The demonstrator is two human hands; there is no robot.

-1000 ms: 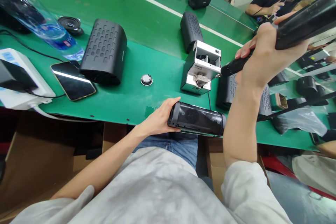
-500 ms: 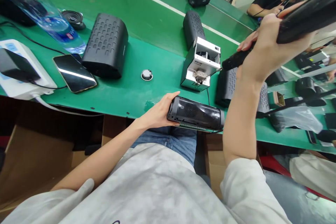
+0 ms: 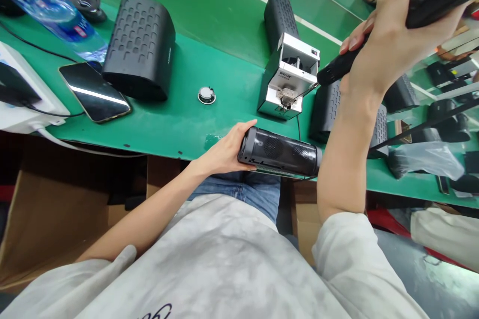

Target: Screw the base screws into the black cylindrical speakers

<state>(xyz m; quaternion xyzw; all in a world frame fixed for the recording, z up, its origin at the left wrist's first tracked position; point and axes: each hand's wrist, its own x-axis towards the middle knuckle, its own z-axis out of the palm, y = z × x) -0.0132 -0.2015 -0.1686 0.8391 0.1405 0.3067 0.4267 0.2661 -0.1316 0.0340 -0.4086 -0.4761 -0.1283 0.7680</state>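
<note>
My left hand (image 3: 230,150) grips the left end of a black speaker housing (image 3: 282,152) with a perforated front, at the table's front edge. In my right hand (image 3: 389,50) is a black electric screwdriver (image 3: 337,66), its fingers wrapped round the body. The screwdriver's bit reaches down and left to the front of a silver-white screw feeder (image 3: 288,82), by the metal block there. Whether a screw sits on the bit is too small to tell. A small round silver part (image 3: 206,94) lies on the green table left of the feeder.
A dark textured speaker case (image 3: 140,47) stands at left beside a phone (image 3: 93,90), a water bottle (image 3: 60,17) and a white power strip (image 3: 26,94). More cases (image 3: 280,17) stand behind and right of the feeder. A plastic bag (image 3: 426,159) lies farther right. Another person's arm shows at top right.
The view has shifted slightly, so the table items sit a little higher and the left-hand ones farther left. Both hands keep their holds, and the screwdriver's bit now reaches in at the feeder's metal block.
</note>
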